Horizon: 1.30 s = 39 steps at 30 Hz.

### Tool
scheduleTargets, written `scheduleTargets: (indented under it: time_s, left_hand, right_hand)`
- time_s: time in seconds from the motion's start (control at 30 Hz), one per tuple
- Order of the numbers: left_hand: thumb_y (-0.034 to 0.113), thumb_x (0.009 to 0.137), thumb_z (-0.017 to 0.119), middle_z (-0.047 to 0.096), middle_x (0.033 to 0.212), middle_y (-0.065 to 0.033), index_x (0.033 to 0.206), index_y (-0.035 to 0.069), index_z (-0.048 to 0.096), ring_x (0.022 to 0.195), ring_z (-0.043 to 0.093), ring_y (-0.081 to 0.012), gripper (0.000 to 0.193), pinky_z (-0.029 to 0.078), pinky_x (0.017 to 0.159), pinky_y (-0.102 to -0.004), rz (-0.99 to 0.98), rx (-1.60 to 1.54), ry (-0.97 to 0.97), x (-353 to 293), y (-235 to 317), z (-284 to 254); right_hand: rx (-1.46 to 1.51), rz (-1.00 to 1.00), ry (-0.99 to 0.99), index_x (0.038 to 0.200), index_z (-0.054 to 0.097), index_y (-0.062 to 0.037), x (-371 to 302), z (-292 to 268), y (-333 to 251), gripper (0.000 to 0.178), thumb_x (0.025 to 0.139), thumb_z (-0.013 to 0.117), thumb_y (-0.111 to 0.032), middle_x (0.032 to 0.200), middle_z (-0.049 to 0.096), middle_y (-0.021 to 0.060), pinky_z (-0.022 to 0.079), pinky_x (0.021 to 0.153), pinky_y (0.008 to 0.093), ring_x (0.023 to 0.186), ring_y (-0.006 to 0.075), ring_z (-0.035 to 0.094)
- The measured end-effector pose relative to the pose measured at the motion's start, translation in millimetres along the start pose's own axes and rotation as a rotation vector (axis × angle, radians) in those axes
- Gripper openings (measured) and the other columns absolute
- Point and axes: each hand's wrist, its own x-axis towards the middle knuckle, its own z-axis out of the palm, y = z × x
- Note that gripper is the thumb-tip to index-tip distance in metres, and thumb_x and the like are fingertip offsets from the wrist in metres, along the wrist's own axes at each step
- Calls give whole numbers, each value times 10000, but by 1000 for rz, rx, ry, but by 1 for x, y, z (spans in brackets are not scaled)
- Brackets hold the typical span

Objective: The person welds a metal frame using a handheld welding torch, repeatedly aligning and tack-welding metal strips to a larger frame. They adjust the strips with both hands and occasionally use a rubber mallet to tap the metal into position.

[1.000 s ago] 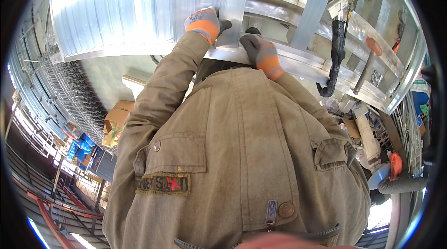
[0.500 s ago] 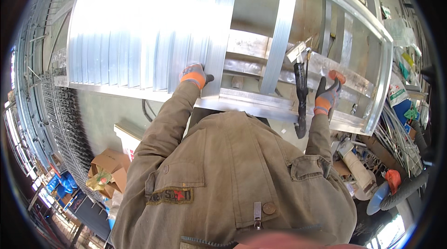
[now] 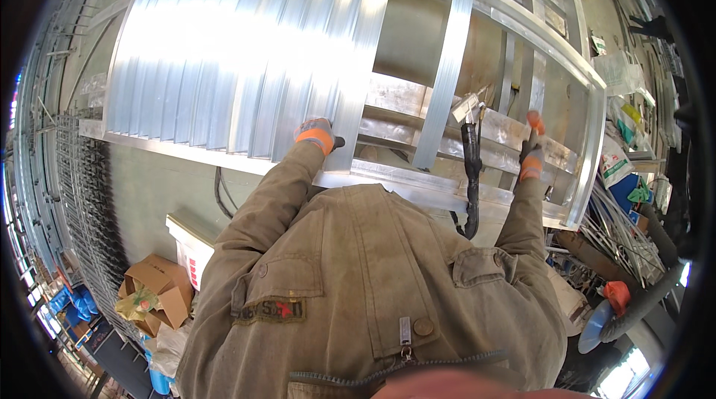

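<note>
My left hand [image 3: 316,135], in a grey and orange glove, lies on the near end of a silvery ribbed metal slat [image 3: 349,112], with its thumb stretched out to the right. That slat is the rightmost of a close row of slats [image 3: 201,63] on a metal frame [image 3: 186,147]. Over the frame's right part, my right hand [image 3: 531,159] is closed around a tool with a rounded orange end [image 3: 535,122]; motion smears it, and its kind is unclear. Between the hands, a black-wrapped tool [image 3: 471,168] with a pale blocky tip leans across the frame's near rail.
A single separate slat [image 3: 446,63] spans the frame between its rails. At lower left are an open cardboard box [image 3: 158,288] and a white bucket [image 3: 190,246]. Wire grids [image 3: 82,190] stand at the left. Thin metal rods [image 3: 608,224] and a grey hose [image 3: 641,302] lie at the right.
My right hand has shifted slightly right, and the orange-ended tool has swung away from the glove. My left hand stays on the slat. The whole view has shifted a little.
</note>
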Motion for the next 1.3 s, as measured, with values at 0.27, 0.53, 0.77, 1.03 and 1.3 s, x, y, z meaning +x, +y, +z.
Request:
scheduleTargets:
  time_s: [0.27, 0.53, 0.77, 1.03, 1.3]
  left_hand:
    - [530, 867, 882, 796, 1317, -145, 1247, 116, 831, 1220, 753, -365, 564, 594, 1039, -470, 30, -36, 7, -2, -1, -6]
    - [425, 899, 874, 804, 1288, -129, 1219, 129, 836, 1220, 763, -338, 438, 604, 1003, -444, 45, -77, 7, -9, -6, -10]
    - [350, 901, 881, 813, 1263, -130, 1173, 106, 832, 1202, 771, -330, 368, 602, 991, -441, 51, -104, 42, -7, -8, -6]
    - [481, 917, 848, 799, 1310, -135, 1256, 110, 799, 1260, 744, -341, 505, 579, 1035, -459, 43, -84, -36, 2, -9, -4]
    - [377, 917, 860, 817, 1262, -135, 1198, 110, 821, 1226, 766, -330, 390, 609, 992, -429, 22, -36, -4, -8, -1, -15]
  right_hand:
    - [291, -554, -84, 1520, 595, -61, 38, -133, -283, 619, 1035, 728, -422, 1184, 782, 300, 571, 943, 522, 1111, 457, 763]
    - [-516, -917, -214, 1283, 747, -49, 73, -126, -496, 489, 1065, 681, -482, 1228, 783, 248, 573, 987, 539, 1147, 458, 745]
    - [-683, -905, -203, 1271, 768, -30, 123, -122, -578, 499, 1050, 702, -473, 1288, 763, 270, 568, 1014, 526, 1180, 454, 738]
    - [-620, -826, -217, 1327, 739, 11, 156, -109, -582, 388, 1081, 551, -223, 1410, 733, 255, 577, 1029, 526, 1251, 443, 733]
    - [-461, -856, -171, 1338, 738, -27, 132, -110, -550, 481, 1093, 607, -420, 1361, 755, 243, 549, 1054, 522, 1279, 459, 701]
